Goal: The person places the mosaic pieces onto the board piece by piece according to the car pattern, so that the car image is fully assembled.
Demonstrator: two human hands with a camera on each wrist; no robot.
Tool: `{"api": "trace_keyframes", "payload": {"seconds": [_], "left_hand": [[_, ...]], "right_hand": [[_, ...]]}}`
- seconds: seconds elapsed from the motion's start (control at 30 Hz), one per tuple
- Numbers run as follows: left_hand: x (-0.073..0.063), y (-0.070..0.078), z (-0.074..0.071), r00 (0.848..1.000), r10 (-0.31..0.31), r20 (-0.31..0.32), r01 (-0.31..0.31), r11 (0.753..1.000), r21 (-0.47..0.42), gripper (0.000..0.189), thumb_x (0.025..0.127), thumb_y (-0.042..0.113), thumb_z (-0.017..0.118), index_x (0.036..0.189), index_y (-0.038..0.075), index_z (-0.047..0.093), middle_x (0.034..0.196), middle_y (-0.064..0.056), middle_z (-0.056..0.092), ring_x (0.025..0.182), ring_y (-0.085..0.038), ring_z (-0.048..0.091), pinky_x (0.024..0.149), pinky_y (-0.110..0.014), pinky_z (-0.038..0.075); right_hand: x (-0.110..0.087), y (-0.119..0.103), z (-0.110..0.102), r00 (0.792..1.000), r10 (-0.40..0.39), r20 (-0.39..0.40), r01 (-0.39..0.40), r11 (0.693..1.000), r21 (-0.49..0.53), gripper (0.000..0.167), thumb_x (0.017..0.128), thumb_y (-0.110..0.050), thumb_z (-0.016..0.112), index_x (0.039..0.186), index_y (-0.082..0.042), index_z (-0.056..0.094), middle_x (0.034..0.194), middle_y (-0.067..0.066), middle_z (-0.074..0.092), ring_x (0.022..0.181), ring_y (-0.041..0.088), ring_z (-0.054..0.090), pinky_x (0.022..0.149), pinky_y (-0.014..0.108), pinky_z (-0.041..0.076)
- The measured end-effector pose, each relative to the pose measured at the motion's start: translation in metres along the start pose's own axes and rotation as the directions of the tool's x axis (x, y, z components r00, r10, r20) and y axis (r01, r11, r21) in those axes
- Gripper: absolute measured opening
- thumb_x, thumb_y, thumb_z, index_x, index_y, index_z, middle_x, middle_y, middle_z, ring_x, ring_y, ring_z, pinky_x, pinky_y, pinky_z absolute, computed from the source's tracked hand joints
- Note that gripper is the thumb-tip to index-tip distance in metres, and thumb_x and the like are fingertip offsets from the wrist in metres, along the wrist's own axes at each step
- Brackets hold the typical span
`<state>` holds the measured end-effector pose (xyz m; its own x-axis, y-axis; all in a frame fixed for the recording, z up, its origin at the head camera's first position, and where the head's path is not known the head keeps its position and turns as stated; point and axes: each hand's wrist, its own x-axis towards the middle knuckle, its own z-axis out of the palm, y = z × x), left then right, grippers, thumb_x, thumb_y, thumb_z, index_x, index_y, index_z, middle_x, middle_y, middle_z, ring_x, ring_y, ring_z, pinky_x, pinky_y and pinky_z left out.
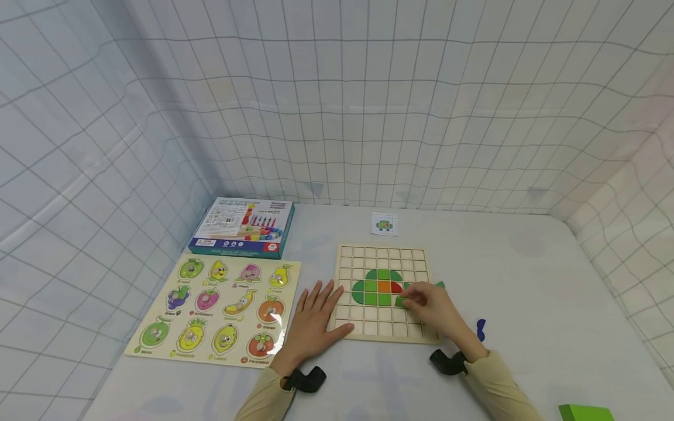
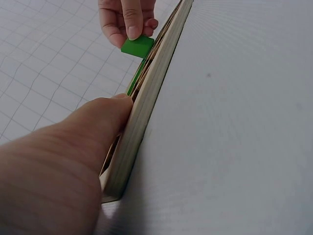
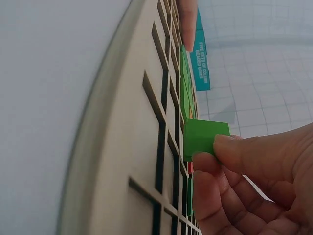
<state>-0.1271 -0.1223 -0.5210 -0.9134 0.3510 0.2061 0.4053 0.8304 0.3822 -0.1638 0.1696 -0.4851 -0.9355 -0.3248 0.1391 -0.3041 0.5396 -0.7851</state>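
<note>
A wooden grid board (image 1: 353,327) lies on the table, with green, orange and red tiles set in its middle cells. Between thumb and fingers my right hand (image 1: 433,307) pinches a green square tile (image 3: 203,138), tilted on edge at the grid, just right of the row of green tiles (image 1: 371,299). Whether it touches the cell, I cannot tell. My left hand (image 1: 314,324) rests spread on the board's left edge, its thumb (image 2: 105,110) along the near rim. Beyond the board lies a small pattern card (image 1: 384,224) showing a similar coloured shape.
Left of the board lies a fruit puzzle board (image 1: 210,313) with knobbed pieces, and behind it a boxed bead set (image 1: 242,227). A dark blue piece (image 1: 481,330) lies near my right wrist. At the lower right corner is a green block (image 1: 585,412).
</note>
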Motion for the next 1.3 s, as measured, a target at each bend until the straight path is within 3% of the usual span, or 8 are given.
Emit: {"api": "trace_keyframes", "payload": {"seconds": [0.47, 0.9, 1.3], "left_hand": [[-0.001, -0.001, 0.000, 1.000, 0.001, 0.000, -0.001, 1.000, 0.006, 0.081, 0.086, 0.061, 0.054, 0.150, 0.017, 0.033, 0.154, -0.006, 0.025, 0.142, -0.028, 0.012, 0.112, -0.048, 0.004], [0.000, 0.000, 0.000, 1.000, -0.003, 0.005, 0.002, 1.000, 0.005, 0.081, 0.086, 0.062, 0.054, 0.150, 0.017, 0.033, 0.154, -0.006, 0.026, 0.142, -0.028, 0.012, 0.112, -0.048, 0.003], [0.000, 0.001, -0.002, 1.000, -0.004, 0.007, 0.005, 1.000, -0.004, 0.081, 0.086, 0.060, 0.055, 0.150, 0.016, 0.033, 0.154, -0.007, 0.026, 0.142, -0.028, 0.011, 0.112, -0.048, 0.004]], "right_hand": [[0.008, -0.001, 0.005, 1.000, 0.012, -0.011, -0.012, 0.999, -0.047, 0.009, 0.082, -0.002, 0.073, 0.089, -0.008, 0.072, 0.082, -0.004, 0.063, 0.068, 0.011, 0.054, 0.057, 0.025, 0.046], [0.011, -0.007, 0.005, 0.997, 0.060, -0.053, -0.069, 0.981, -0.179, 0.005, 0.080, -0.010, 0.076, 0.085, -0.011, 0.075, 0.080, -0.005, 0.062, 0.061, 0.010, 0.048, 0.053, 0.026, 0.040], [0.009, -0.011, 0.008, 0.993, 0.095, -0.068, -0.109, 0.964, -0.243, 0.008, 0.080, -0.014, 0.076, 0.087, -0.012, 0.074, 0.089, 0.000, 0.064, 0.068, 0.009, 0.055, 0.058, 0.030, 0.045]]}}
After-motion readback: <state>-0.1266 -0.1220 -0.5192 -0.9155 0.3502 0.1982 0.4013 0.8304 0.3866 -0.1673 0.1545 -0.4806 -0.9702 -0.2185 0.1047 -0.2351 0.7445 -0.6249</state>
